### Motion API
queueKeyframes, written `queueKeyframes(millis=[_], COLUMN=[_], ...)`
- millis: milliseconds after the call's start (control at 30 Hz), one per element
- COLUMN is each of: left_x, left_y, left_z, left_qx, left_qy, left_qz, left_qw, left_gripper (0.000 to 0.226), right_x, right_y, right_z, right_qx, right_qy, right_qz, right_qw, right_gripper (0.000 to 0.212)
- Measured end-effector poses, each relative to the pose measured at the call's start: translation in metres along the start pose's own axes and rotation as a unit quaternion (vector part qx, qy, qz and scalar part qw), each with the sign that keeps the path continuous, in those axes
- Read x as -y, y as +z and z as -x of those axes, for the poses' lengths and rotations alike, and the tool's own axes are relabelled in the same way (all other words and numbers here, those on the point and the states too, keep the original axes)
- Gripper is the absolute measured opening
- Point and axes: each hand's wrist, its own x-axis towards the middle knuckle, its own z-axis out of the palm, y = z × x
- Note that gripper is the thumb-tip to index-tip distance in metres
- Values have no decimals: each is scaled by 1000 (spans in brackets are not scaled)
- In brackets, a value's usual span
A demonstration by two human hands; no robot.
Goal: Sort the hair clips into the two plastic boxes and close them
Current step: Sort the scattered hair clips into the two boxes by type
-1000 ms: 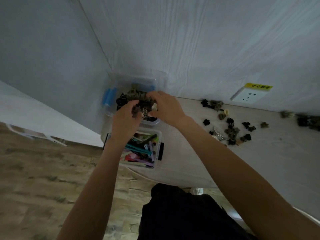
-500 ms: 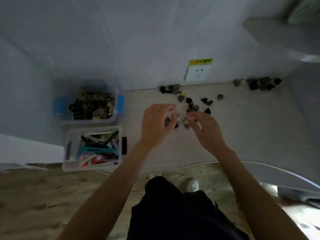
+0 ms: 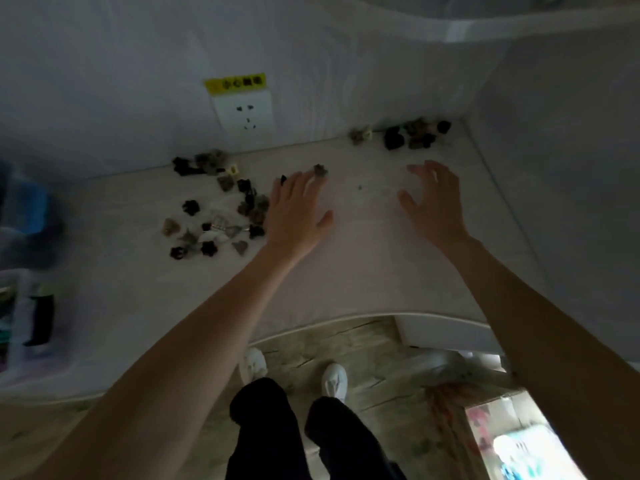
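left hand (image 3: pixel 296 211) spread flat over the surface (image 3: pixel 363 271), fingertips just beside one small clip (image 3: pixel 320 170); right hand (image 3: pixel 434 199) spread too, holding nothing; main scatter of hair clips (image 3: pixel 221 216) left of the left hand — second bunch (image 3: pixel 412 133) by the wall; two plastic boxes (image 3: pixel 24 271) blurred at far left
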Motion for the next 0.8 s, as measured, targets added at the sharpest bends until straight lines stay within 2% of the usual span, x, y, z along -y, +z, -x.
queueKeyframes(millis=[67, 167, 233, 367, 500, 667, 800], left_x=[2, 6, 4, 0, 2, 14, 26], left_y=[10, 22, 28, 39, 35, 29, 20], left_z=[-15, -39, -57, -74, -77, -80, -77], left_qx=[-8, -4, -14, -38, -59, -42, -15], left_qy=[9, 17, 11, 9, 9, -8, -36], left_qz=[-13, -14, -12, -2, 11, 8, -11], left_qw=[1000, 1000, 1000, 999, 998, 999, 999], left_gripper=[56, 55, 55, 56, 62, 63, 69], right_x=[-12, -25, -32, -46, -30, 0, 30], right_y=[2, 7, 10, 17, 27, 51, 69], right_z=[-27, -64, -91, -130, -136, -131, -117], right_qx=[-38, -83, -103, -52, -67, -47, -18], right_qy=[6, 68, 99, 92, 72, 33, -18], right_qz=[-7, -72, -55, -27, -108, -65, -21], right_qw=[999, 992, 988, 994, 989, 996, 999], right_gripper=[51, 52, 51, 46, 50, 48, 56])
